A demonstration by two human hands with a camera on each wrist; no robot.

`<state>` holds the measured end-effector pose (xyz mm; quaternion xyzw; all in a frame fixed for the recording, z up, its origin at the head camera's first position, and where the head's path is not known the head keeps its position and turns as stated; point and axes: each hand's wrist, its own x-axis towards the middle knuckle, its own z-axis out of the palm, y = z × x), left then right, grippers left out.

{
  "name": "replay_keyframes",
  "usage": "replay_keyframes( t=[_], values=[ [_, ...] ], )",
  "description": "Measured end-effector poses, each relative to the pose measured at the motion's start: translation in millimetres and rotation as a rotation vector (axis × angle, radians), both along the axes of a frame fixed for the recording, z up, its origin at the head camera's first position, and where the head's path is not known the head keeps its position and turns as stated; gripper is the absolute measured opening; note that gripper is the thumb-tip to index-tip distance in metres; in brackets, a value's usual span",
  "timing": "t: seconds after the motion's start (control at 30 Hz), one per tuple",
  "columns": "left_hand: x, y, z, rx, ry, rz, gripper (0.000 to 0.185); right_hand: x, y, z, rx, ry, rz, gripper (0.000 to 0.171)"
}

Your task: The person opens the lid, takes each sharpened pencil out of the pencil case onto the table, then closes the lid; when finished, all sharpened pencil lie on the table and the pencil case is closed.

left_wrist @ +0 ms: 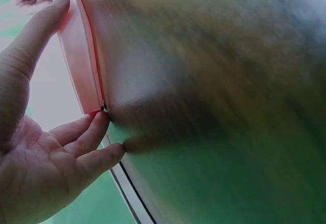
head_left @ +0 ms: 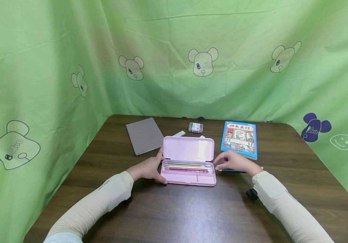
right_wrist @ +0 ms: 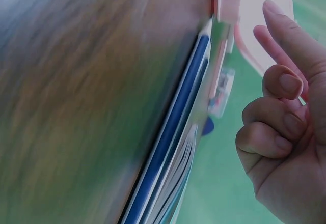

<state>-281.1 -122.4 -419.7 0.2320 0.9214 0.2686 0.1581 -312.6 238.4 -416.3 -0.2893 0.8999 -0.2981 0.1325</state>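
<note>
An open pink pencil case lies in the middle of the dark wood table, its lid tipped back. Several coloured pencils lie in its tray. My left hand rests against the case's left end, thumb up along the lid edge and fingertips at the hinge corner. Just off the case's right end hovers my right hand, its two smaller fingers loosely curled, holding nothing. A dark blue pencil lies on the table under it.
A blue picture book lies right of the case, behind my right hand. At the back left is a grey notebook, with a white eraser and a small clear box behind the case. A green printed cloth walls in the table.
</note>
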Motion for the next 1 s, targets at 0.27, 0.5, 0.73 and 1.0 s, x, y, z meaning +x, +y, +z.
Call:
replay_keyframes(
  t=[0.27, 0.5, 0.73, 1.0],
  values=[
    [-0.2, 1, 1.6, 0.004, -0.003, 0.001, 0.138, -5.4, -22, -3.9, 0.037, -0.038, 0.065, 0.021],
    [-1.5, 0, 0.2, -0.008, -0.007, 0.001, 0.137, -7.3, -30, -5.6, 0.082, -0.067, 0.078, 0.013],
    [-1.7, 0, 0.4, -0.008, -0.009, 0.019, 0.138, -5.4, -33, -2.6, 0.077, -0.070, 0.078, 0.008],
    [-1.0, 1, -0.2, -0.005, -0.006, 0.008, 0.137, -1.2, -35, -0.9, 0.069, -0.042, 0.068, 0.007]
  ],
)
